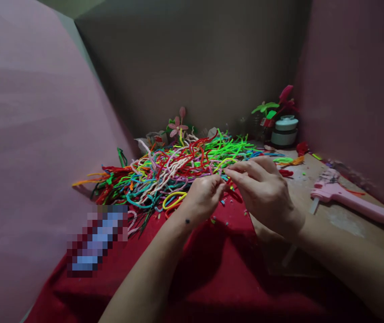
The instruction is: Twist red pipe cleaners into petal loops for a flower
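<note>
The left hand (202, 197) and right hand (262, 188) both pinched a red pipe cleaner (234, 194) beside the tangled pile (178, 166), seemingly mid-bend, which next called for a small, steady twist.

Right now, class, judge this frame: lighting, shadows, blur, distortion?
Head view: dim light, darkest toward the back wall; the left hand and right hand throw soft shadows on the red cloth; a pixelated patch masks something beside the pipe cleaners; the side walls lean outward, wide-lens distortion.
</note>
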Motion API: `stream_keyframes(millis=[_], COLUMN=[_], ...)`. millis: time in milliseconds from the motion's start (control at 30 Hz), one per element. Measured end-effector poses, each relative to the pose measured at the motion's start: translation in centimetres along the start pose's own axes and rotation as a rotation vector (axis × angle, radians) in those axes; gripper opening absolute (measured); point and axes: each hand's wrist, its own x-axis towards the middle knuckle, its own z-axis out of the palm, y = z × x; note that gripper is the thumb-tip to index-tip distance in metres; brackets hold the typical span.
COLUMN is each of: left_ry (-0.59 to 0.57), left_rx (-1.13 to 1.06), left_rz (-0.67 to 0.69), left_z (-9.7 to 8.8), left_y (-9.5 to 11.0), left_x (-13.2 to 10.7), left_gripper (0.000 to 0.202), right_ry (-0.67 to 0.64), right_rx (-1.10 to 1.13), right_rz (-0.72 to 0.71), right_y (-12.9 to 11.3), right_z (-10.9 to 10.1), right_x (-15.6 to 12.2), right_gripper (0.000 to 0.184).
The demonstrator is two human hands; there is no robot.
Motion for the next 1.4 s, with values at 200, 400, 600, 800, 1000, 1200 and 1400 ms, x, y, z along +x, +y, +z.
stream_keyframes(millis=[200,400,600,800,1000,1200,1400], left_ry=[0.024,0.077,0.216,0.207,0.163,0.134,0.16], left_rx=[-0.167,-0.255,-0.063,0.121,0.029,-0.117,-0.005], left_rz=[-0.127,-0.145,0.002,0.048,0.032,-0.07,-0.023], left_z=[0.2,0.9,1.1,1.4,1.1,0.4,0.9], left_y=[0.2,-0.1,-0.3,-0.5,-0.4,-0.1,0.1], left_x=[0.2,0.3,0.3,0.2,0.2,0.2,0.0], left_gripper=[0.026,0.025,0.019,0.021,0.015,0.02,0.019], right_ry=[-0.239,-0.399,-0.392,-0.576,-0.503,-0.477,-0.459], right_rx=[0.287,0.659,0.86,0.852,0.851,0.847,0.825], right_rz=[0.401,0.766,0.92,0.953,0.926,0.918,0.938], right_y=[0.1,0.2,1.1,1.3,1.5,1.2,0.9], right_z=[0.0,-0.3,0.2,0.5,1.1,0.9,1.1], right_x=[0.3,0.8,0.8,0.7,0.2,0.2,0.1], right_gripper=[0.018,0.018,0.009,0.012,0.017,0.015,0.014])
